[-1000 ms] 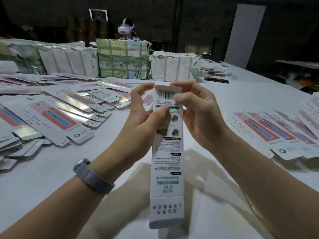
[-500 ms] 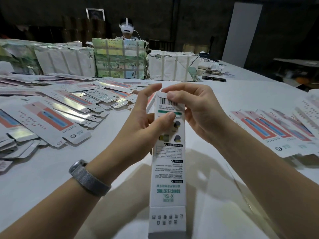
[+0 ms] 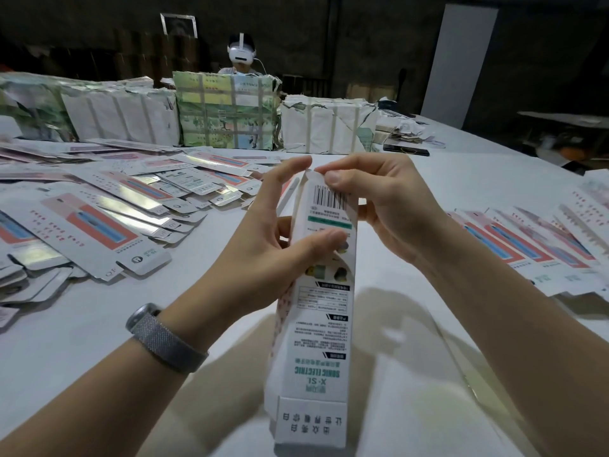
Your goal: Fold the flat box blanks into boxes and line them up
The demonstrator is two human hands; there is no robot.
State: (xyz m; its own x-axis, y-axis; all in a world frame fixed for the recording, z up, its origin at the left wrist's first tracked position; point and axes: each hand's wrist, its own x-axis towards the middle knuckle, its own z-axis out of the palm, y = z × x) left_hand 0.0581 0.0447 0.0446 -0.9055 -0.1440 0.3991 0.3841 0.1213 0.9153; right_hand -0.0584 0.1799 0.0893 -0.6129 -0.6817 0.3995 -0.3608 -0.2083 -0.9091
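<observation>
A long white box (image 3: 316,328) with green and black print and a barcode is held above the table, its far end pointing away from me. My left hand (image 3: 263,255) grips the box's upper part, thumb across the printed face. My right hand (image 3: 379,206) pinches the flap at the far end by the barcode. Its near end flap stands open toward me. Flat box blanks (image 3: 99,222) with red and blue print lie spread on the left. More blanks (image 3: 540,245) lie in a row on the right.
Wrapped bundles (image 3: 224,113) stand in a line at the back of the white table (image 3: 99,331). A person with a white headset (image 3: 242,54) sits behind them. A black phone (image 3: 406,150) and loose papers lie at the back right.
The box has turned a little, so its side face now shows. My right fingers have closed down on the far end flap. The view has shifted slightly closer.
</observation>
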